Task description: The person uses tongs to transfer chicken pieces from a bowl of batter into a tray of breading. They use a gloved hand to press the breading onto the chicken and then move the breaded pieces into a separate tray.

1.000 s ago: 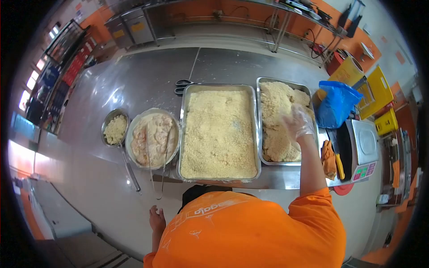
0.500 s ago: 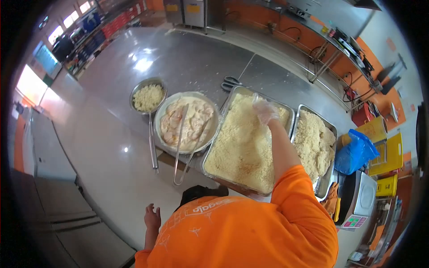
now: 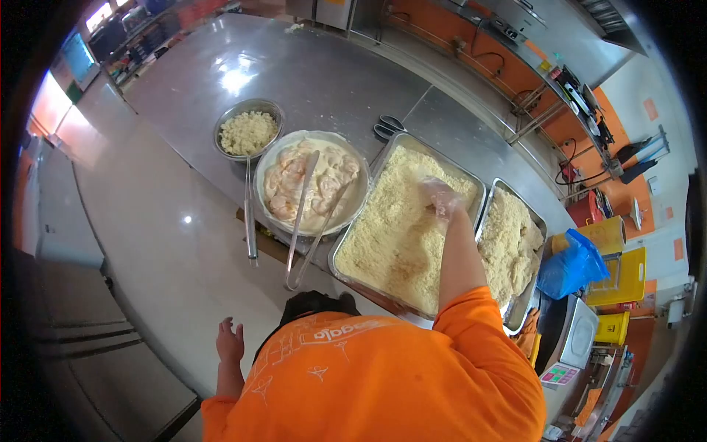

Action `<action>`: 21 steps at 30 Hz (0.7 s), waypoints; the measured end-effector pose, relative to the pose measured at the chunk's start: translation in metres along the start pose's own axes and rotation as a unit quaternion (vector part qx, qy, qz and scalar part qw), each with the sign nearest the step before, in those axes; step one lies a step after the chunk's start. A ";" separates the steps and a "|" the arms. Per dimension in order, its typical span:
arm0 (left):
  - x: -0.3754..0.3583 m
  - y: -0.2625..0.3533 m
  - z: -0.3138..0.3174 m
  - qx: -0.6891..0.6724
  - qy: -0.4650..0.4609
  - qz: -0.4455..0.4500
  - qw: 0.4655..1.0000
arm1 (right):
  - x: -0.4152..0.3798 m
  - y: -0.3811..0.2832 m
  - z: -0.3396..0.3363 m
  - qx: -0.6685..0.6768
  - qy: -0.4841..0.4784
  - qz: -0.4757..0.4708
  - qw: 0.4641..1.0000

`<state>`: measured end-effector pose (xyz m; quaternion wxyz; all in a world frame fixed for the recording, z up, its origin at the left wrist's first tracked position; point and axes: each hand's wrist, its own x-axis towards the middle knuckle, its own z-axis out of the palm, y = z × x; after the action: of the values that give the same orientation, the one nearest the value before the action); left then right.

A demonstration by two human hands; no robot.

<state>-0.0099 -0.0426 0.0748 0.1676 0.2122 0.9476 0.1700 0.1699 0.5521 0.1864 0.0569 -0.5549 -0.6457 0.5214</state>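
Observation:
My right hand [image 3: 443,199], in a clear plastic glove, is in the pale crumbs [image 3: 394,221] of the large metal tray [image 3: 341,276]; its fingers are blurred. My left hand [image 3: 230,340] is bare and hangs away from the table, fingers apart, holding nothing. Left of the tray, a bowl [image 3: 259,180] holds raw meat pieces [image 3: 287,184] in a creamy batter, with metal tongs [image 3: 297,228] resting across it. A long-handled strainer [image 3: 250,221] with crumbs lies further left. A second tray [image 3: 515,320] of crumb-coated pieces [image 3: 508,243] stands at the right.
Black-handled scissors [image 3: 388,127] lie on the steel table [image 3: 317,81] behind the large tray. To the right are a blue plastic bag [image 3: 573,265], a scale [image 3: 578,335] and yellow containers [image 3: 613,328]. A shelf with utensils stands at the back right.
My right hand has moved from the tray's far edge nearer to its middle, into the crumbs. The camera view has shifted slightly; my left hand still hangs open.

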 end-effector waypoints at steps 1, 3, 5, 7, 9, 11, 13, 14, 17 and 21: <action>0.005 0.010 -0.004 -0.012 -0.008 0.001 1.000 | -0.023 -0.024 0.003 -0.071 0.018 0.005 0.997; 0.013 0.018 -0.005 -0.021 -0.009 0.018 1.000 | -0.039 -0.028 0.002 -0.052 0.036 0.009 0.998; 0.024 0.019 -0.002 -0.016 0.012 0.055 0.998 | -0.042 -0.016 -0.007 0.129 0.040 -0.001 0.991; 0.027 0.025 -0.005 -0.041 0.003 0.040 0.998 | -0.040 -0.013 -0.026 0.147 0.030 -0.068 0.986; 0.028 0.025 -0.004 -0.041 -0.003 0.038 0.998 | -0.047 -0.028 -0.046 -0.009 0.015 -0.125 0.992; 0.028 0.016 0.003 -0.019 -0.010 0.052 0.998 | -0.072 -0.054 -0.045 -0.176 0.025 -0.152 0.972; 0.027 0.004 0.011 -0.010 -0.017 0.057 0.998 | -0.085 -0.061 -0.021 -0.360 0.027 -0.184 0.914; 0.026 -0.001 0.013 -0.012 -0.021 0.056 0.998 | -0.086 -0.057 -0.007 -0.508 0.050 -0.229 0.829; 0.023 -0.003 0.011 -0.002 -0.037 0.037 0.999 | -0.108 -0.058 0.039 -0.549 -0.018 -0.200 0.811; 0.025 -0.007 0.010 0.005 -0.023 0.019 1.000 | -0.154 -0.048 0.019 -0.267 0.034 -0.134 0.954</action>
<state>-0.0299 -0.0346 0.0574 0.1846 0.2351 0.9401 0.1638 0.1842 0.4286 0.2918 -0.0021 -0.4758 -0.8275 0.2982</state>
